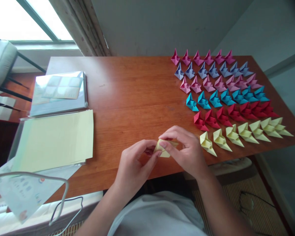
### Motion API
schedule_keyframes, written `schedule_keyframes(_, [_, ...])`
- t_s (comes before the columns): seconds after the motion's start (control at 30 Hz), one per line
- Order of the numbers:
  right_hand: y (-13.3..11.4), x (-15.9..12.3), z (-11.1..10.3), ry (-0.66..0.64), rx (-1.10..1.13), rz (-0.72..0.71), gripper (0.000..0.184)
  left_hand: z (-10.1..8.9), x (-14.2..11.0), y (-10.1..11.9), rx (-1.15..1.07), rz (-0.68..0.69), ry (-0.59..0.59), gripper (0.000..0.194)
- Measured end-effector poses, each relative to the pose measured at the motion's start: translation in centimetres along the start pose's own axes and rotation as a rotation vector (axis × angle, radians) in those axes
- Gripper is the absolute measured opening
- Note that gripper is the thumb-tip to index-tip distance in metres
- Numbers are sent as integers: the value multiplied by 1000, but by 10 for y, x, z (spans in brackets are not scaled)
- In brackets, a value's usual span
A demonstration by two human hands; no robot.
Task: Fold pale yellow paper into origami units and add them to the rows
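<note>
A small pale yellow folded paper piece [165,153] is held between both hands above the front of the wooden table. My left hand [137,160] pinches its left end between thumb and forefinger. My right hand [184,149] grips it from above and the right, thumb on the near face, so part of the paper is hidden. Just right of my right hand begins a row of pale yellow origami pieces [220,140]. Behind it stand rows in red [222,117], turquoise [215,99], pink [208,84], lavender [213,70] and magenta [198,58].
On the left of the brown table [127,91] lies a stack of pale yellow paper [59,141], with a clear-wrapped pack [60,93] behind it. A printed sheet [27,190] and a white cable [64,183] hang over the front left edge. A chair [2,62] stands beyond.
</note>
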State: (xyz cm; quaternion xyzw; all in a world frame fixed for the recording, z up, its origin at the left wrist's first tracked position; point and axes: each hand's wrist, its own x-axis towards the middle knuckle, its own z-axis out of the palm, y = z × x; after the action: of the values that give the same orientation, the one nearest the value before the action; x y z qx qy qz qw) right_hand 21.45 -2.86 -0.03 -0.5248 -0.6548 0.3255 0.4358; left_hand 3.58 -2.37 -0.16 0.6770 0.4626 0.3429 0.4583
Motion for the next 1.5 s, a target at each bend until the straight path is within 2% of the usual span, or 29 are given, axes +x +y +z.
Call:
schedule_keyframes(0.23, [0,1,3,39,60,124,10,-3,1,0,37,-4,-53,5])
schedule_keyframes(0.47, [-3,4,9,43,177,259,18,-3,2,-7,-244,-260,-103,9])
schedule_keyframes(0.57, [-1,4,11,88,237,266,16,-4,4,-8,-422,-391,-41,14])
schedule_keyframes(0.7, [1,-4,14,244,310,329,30,-7,7,-6,-589,-503,89,19])
schedule_keyframes(0.83, [1,-14,20,139,308,346,33,-6,8,-5,-650,-528,139,20])
schedule_keyframes(0.97, [-1,-15,23,171,209,323,21,-3,8,-4,-657,-530,152,21])
schedule_keyframes(1.07, [-2,-14,23,211,68,246,15,-2,8,-2,-642,-529,146,21])
schedule_keyframes(1.23, [1,-11,18,234,-275,31,13,-2,8,2,-603,-522,126,19])
schedule_keyframes(1.3, [2,-9,16,209,-257,40,15,-2,8,2,-598,-513,130,18])
schedule_keyframes(1.5, [3,1,16,189,90,242,19,4,6,4,-620,-539,86,20])
